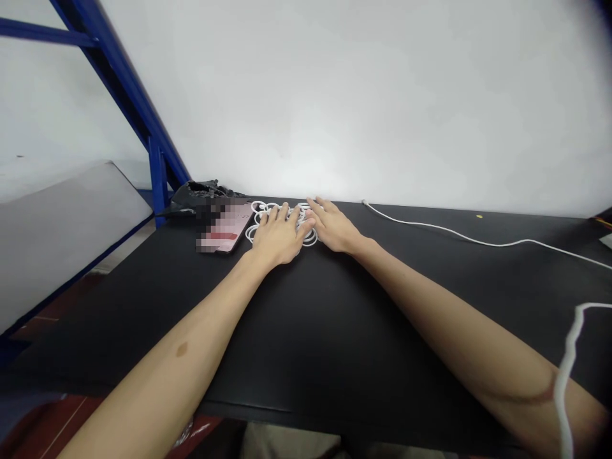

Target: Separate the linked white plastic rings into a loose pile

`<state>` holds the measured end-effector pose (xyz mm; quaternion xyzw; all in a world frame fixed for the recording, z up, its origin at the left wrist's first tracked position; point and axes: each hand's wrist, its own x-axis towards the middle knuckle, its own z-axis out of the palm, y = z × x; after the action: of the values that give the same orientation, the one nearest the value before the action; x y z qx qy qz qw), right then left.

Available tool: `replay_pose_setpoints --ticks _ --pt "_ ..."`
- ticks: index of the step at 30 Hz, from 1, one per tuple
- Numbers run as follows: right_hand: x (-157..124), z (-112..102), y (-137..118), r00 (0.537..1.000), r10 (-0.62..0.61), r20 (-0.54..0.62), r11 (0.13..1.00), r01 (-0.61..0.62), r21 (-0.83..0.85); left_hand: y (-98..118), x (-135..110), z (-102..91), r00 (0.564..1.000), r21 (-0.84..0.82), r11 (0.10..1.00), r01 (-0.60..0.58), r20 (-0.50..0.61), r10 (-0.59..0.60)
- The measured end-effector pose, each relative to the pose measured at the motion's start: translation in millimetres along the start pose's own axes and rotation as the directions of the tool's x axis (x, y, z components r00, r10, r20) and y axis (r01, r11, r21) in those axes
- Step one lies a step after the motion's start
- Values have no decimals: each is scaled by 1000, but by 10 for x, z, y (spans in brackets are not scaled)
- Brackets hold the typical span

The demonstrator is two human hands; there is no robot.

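Note:
Both my arms reach far across a black table (335,331) toward the wall. My left hand (278,237) lies palm down on a bundle of white cable loops (259,214), fingers stretched out over it. My right hand (333,227) rests just to its right, fingers flat and extended, touching the same coils. Neither hand grips anything. Most of the bundle is hidden under the two hands.
A pink phone (224,226), blurred, lies left of the coils, with a dark crumpled item (203,191) behind it. A white cable (478,239) runs along the table to the right; another white cord (567,376) hangs near my right forearm. Blue frame (143,121) stands at left.

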<state>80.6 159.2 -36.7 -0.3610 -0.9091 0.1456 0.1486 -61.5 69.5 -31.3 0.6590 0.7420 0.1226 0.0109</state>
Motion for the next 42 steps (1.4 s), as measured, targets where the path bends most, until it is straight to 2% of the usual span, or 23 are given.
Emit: replay_pose_setpoints --ticks 6,11,14,17,20,22,26,29,31,33,35,39,42 --pt "104 -15 1 994 -98 50 995 97 22 12 -7 -16 1000 -19 1000 -2 28 3" --pt "142 -8 26 995 -93 40 995 91 41 23 -10 -25 1000 -32 999 -11 29 12" --pt "133 -4 13 997 -78 9 996 78 35 8 -4 -19 1000 -38 999 -23 6 23" --pt "60 -20 -1 995 -54 -85 998 56 21 -18 7 -12 999 -44 998 -41 -30 40" --pt "-132 -69 33 981 6 -192 1000 -5 8 -28 19 -14 995 -32 998 -61 -80 58" --pt "-329 -119 89 976 25 -215 1000 -27 -5 -15 20 -30 992 -27 997 -68 -113 65" --pt "-809 -246 221 973 -87 -215 990 59 -131 71 -16 -97 961 14 993 -116 -249 116" --pt "-1137 -332 284 965 -150 -217 978 112 -175 183 -84 -135 916 38 969 -244 -320 243" --pt "-1288 -378 305 967 -146 -208 979 110 -172 270 -140 -132 874 36 923 -382 -309 374" --pt "-1372 -417 314 980 -130 -148 982 106 -155 353 -196 -103 823 28 858 -513 -268 501" --pt "-1396 -449 320 989 -119 -90 985 106 -134 416 -241 -63 785 18 804 -594 -208 584" --pt "-1368 -494 338 995 -89 -53 994 85 -67 454 -276 -16 773 -14 775 -631 -88 628" --pt "-1361 -509 359 997 -68 -28 997 68 -21 424 -270 -19 782 -48 780 -623 -68 620"
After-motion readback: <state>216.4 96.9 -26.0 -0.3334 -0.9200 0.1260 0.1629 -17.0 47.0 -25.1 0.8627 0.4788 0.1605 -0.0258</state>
